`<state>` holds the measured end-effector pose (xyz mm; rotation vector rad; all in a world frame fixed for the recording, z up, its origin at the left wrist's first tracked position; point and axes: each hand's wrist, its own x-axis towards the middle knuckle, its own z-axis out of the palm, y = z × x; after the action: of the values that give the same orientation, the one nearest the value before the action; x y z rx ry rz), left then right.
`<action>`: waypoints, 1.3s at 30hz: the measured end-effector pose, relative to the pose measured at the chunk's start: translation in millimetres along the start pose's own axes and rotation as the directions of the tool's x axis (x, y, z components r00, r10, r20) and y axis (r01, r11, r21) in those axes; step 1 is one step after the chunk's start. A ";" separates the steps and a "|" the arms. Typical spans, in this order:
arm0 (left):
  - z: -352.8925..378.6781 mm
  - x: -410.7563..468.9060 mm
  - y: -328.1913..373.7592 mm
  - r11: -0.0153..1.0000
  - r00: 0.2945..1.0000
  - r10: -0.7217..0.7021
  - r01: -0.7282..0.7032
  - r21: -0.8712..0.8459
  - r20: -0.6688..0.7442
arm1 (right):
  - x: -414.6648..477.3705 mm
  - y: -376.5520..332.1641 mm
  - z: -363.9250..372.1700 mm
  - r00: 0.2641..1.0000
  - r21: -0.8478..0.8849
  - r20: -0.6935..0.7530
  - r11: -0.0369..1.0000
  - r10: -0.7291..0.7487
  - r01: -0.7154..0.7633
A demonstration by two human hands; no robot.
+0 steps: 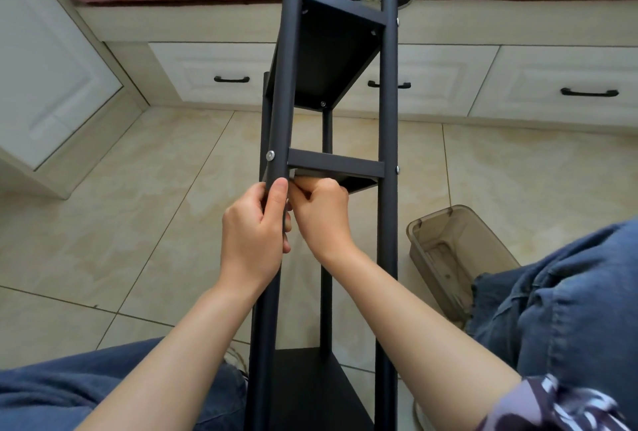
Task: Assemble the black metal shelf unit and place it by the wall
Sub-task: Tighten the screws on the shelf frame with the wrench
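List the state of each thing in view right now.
shelf unit, tilted away from the person, three shelves fitted.
left hand, grips the left pole below the middle shelf.
right hand, fingers curled under the middle shelf's corner; what it holds is hidden.
plastic bin, on the floor, no lid on.
drawers, shut.

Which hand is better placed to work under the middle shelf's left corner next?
Right. The right hand sits curled under the middle shelf at that corner; the left hand grips the left post, steadying it.
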<state>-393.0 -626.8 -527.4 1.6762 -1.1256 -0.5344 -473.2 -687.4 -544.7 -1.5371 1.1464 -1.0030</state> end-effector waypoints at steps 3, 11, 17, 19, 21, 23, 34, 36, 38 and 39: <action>-0.6 1.3 -1.0 1.000 1.000 -0.009 0.009 0.000 -0.001 | -2.7 0.7 -6.5 0.999 -0.138 0.038 0.990 0.014 -0.009; -2.7 0.7 -0.5 0.999 0.999 -0.027 0.028 0.046 -0.034 | -18.2 -25.5 -58.8 0.992 -0.377 0.097 0.925 0.081 -0.038; -1.7 -1.2 2.2 0.990 0.999 -0.008 0.013 0.138 -0.040 | 18.5 -62.2 -115.0 0.994 -0.502 0.060 0.864 0.087 -0.045; -4.0 -3.5 0.8 0.990 0.999 -0.003 0.010 0.138 -0.050 | 27.5 -63.9 -130.2 0.992 -0.543 0.082 0.839 0.094 -0.035; -4.9 -5.3 1.1 0.990 0.999 0.008 -0.002 0.139 -0.042 | 34.5 -59.1 -140.4 0.990 -0.548 0.074 0.835 0.119 -0.060; -5.6 -7.0 1.3 0.990 0.999 0.015 -0.009 0.138 -0.043 | 42.8 -53.7 -145.3 0.963 -0.399 0.066 0.891 0.262 -0.215; -2.2 -11.8 6.5 0.992 0.999 0.036 -0.035 0.119 -0.010 | 60.0 -54.5 -144.5 0.848 0.369 0.237 0.764 0.474 -0.530; -2.9 -9.7 7.3 0.995 1.000 0.027 -0.026 0.094 -0.011 | 60.9 -57.8 -142.2 0.860 0.391 0.227 0.766 0.458 -0.511; -5.6 -5.0 8.0 0.997 0.999 0.022 -0.020 0.079 -0.027 | 61.2 -65.4 -141.2 0.876 0.389 0.236 0.785 0.421 -0.482; -7.2 -2.7 8.3 0.997 0.999 0.022 -0.019 0.075 -0.040 | 61.5 -70.7 -141.5 0.885 0.385 0.244 0.798 0.396 -0.463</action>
<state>-392.2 -621.4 -517.5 1.7307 -1.1441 -0.4486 -579.7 -767.7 -439.8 -0.9166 1.0165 -0.7460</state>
